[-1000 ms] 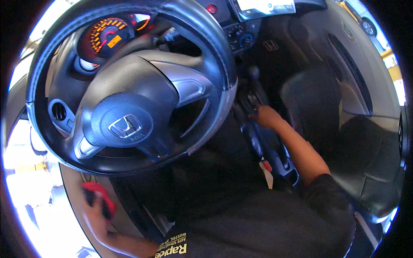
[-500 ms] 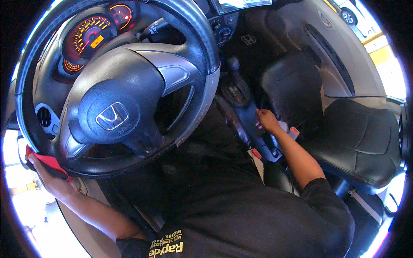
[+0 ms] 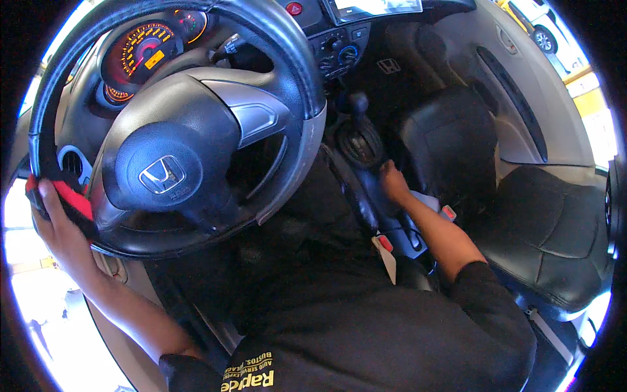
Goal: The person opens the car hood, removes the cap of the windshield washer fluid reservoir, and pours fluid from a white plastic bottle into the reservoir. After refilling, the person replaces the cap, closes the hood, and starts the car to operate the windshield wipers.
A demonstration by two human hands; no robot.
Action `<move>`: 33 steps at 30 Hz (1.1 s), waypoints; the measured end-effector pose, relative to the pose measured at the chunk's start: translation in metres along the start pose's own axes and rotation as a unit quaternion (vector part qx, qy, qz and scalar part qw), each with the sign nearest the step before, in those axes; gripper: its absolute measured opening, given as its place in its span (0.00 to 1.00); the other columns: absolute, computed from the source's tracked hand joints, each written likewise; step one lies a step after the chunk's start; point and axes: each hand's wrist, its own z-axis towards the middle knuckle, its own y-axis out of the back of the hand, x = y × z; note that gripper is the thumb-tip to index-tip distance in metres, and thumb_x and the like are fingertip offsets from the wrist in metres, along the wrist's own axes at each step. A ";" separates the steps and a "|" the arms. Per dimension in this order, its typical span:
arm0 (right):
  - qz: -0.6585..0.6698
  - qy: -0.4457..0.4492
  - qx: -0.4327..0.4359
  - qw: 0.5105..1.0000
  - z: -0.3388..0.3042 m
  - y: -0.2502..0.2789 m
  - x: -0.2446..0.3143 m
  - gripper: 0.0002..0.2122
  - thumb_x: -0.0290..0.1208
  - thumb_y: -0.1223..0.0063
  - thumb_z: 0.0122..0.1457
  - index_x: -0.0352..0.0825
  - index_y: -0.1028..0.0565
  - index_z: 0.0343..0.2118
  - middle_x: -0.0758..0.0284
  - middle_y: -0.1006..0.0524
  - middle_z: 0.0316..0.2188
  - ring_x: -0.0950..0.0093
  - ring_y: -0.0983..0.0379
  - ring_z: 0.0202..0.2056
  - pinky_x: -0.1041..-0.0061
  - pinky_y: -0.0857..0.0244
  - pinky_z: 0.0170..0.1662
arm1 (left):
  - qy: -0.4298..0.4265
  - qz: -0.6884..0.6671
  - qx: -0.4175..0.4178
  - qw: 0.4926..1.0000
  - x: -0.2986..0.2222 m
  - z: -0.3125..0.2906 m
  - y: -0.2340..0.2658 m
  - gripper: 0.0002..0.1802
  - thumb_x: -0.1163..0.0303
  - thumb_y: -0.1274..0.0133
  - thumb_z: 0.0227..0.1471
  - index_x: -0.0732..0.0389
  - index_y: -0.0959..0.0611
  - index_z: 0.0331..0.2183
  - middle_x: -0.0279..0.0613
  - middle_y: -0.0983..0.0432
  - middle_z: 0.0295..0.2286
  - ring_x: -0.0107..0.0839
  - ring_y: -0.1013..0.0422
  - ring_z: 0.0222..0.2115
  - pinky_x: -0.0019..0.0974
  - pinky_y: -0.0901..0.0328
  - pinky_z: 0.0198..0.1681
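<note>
My left hand (image 3: 64, 228) is closed around the left side of the black steering wheel (image 3: 292, 189). A red and black cloth (image 3: 73, 198) is pinched between that hand and the rim. My right hand (image 3: 394, 184) is over the centre console, just behind the gear lever (image 3: 358, 104). Its fingers are curled in, and whatever they hold, if anything, is hidden. Beside this hand, toward my seat, runs a dark lever-like part of the console (image 3: 356, 196).
Lit gauges (image 3: 147, 52) show behind the wheel. A screen (image 3: 379, 8) and round climate knobs (image 3: 346, 54) are on the dashboard. The black passenger seat (image 3: 548, 228) stands to the right. Two seat-belt buckles with red buttons (image 3: 385, 244) (image 3: 449, 212) flank the console.
My left hand and the cloth have slid up the left side of the rim. My right hand has shifted slightly forward, toward the gear lever. The whole view has tilted a little.
</note>
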 end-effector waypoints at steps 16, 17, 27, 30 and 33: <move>-0.233 0.219 -0.007 0.947 0.097 0.122 0.214 0.25 0.50 0.42 0.61 0.44 0.25 0.58 0.57 0.20 0.51 0.52 0.21 0.49 0.52 0.25 0.49 | -0.397 0.163 0.174 0.886 -0.220 0.025 -0.103 0.36 0.36 0.50 0.62 0.60 0.13 0.48 0.55 0.15 0.41 0.53 0.20 0.45 0.48 0.30 0.55; -0.215 0.231 -0.014 0.949 0.097 0.121 0.213 0.25 0.50 0.42 0.60 0.44 0.24 0.57 0.57 0.20 0.50 0.52 0.21 0.49 0.52 0.25 0.49 | -0.422 0.167 0.195 0.869 -0.236 0.006 -0.113 0.34 0.37 0.49 0.62 0.60 0.12 0.46 0.54 0.15 0.39 0.53 0.19 0.44 0.49 0.29 0.54; -0.182 0.254 -0.054 0.948 0.096 0.126 0.203 0.22 0.47 0.39 0.58 0.38 0.22 0.50 0.55 0.17 0.43 0.53 0.17 0.42 0.52 0.22 0.44 | -0.620 0.048 0.260 0.739 -0.239 -0.140 -0.175 0.14 0.55 0.39 0.49 0.55 0.15 0.24 0.42 0.18 0.24 0.40 0.21 0.32 0.44 0.33 0.49; -0.168 0.251 -0.076 0.950 0.092 0.123 0.196 0.23 0.46 0.40 0.58 0.36 0.23 0.51 0.54 0.17 0.44 0.53 0.17 0.41 0.53 0.22 0.43 | -0.615 0.007 0.232 0.753 -0.226 -0.152 -0.188 0.12 0.57 0.38 0.48 0.55 0.16 0.23 0.40 0.19 0.23 0.39 0.23 0.32 0.43 0.35 0.49; -0.172 0.261 -0.095 0.945 0.074 0.118 0.180 0.23 0.45 0.40 0.58 0.36 0.25 0.52 0.55 0.18 0.43 0.53 0.17 0.40 0.53 0.22 0.42 | -0.609 0.009 0.213 0.764 -0.223 -0.153 -0.193 0.12 0.57 0.37 0.47 0.55 0.16 0.25 0.39 0.19 0.24 0.38 0.23 0.34 0.43 0.35 0.48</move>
